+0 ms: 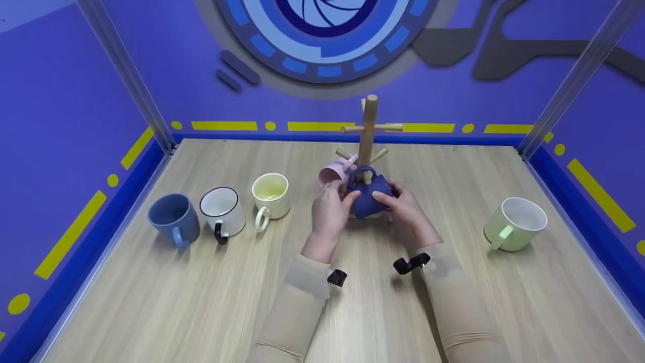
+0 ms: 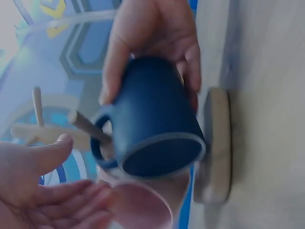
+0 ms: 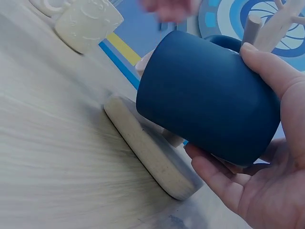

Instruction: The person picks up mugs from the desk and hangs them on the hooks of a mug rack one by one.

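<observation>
My right hand [image 1: 410, 212] grips a dark blue mug [image 3: 205, 100], thumb on one side and fingers beneath. The mug lies tilted on its side in front of a wooden mug tree [image 1: 368, 128]. A peg [image 2: 86, 125] of the tree passes through the mug's handle [image 2: 99, 148]. Close to the mug's other end is my left hand [image 2: 52, 186], its fingers loosely extended and apart from the mug in both wrist views. A pink mug [image 1: 333, 174] hangs tilted on the tree behind the left hand, partly hidden.
Left of the tree stand a blue-grey mug [image 1: 174, 219], a white mug with a black rim [image 1: 224, 212] and a cream mug [image 1: 272, 199]. At the right stands a light green mug [image 1: 514, 224]. Purple panels [image 1: 60, 126] wall the wooden table [image 1: 201, 302]. Bare upper pegs [image 1: 390, 127] stick out.
</observation>
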`<state>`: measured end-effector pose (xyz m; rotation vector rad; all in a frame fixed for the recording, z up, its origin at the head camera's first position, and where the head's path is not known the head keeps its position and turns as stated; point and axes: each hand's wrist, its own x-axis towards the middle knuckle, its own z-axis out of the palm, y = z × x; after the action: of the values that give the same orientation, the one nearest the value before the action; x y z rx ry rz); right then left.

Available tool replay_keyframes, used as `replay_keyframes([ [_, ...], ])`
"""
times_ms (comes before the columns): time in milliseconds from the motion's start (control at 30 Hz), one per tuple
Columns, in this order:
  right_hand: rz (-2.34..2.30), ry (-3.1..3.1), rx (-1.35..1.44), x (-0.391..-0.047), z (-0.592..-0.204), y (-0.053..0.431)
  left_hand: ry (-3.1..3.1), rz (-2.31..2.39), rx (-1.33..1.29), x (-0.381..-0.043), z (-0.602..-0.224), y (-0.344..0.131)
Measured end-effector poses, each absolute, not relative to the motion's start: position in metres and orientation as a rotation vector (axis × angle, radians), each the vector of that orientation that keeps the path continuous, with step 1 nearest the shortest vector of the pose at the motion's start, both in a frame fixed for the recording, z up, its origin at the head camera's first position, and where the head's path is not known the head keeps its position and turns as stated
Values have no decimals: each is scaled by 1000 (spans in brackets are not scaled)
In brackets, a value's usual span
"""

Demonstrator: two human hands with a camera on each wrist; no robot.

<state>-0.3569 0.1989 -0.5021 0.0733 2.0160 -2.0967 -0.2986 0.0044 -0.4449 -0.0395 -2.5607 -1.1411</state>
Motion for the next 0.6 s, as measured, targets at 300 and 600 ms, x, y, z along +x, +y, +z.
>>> replay_keyframes([
  [300, -2089, 2036, -28, -357, -500, 198, -2354, -906, -314, -320, -446, 37],
  [600, -2201, 2388, 32, -377, -469, 205, -2272, -864, -375, -325, -447, 40],
])
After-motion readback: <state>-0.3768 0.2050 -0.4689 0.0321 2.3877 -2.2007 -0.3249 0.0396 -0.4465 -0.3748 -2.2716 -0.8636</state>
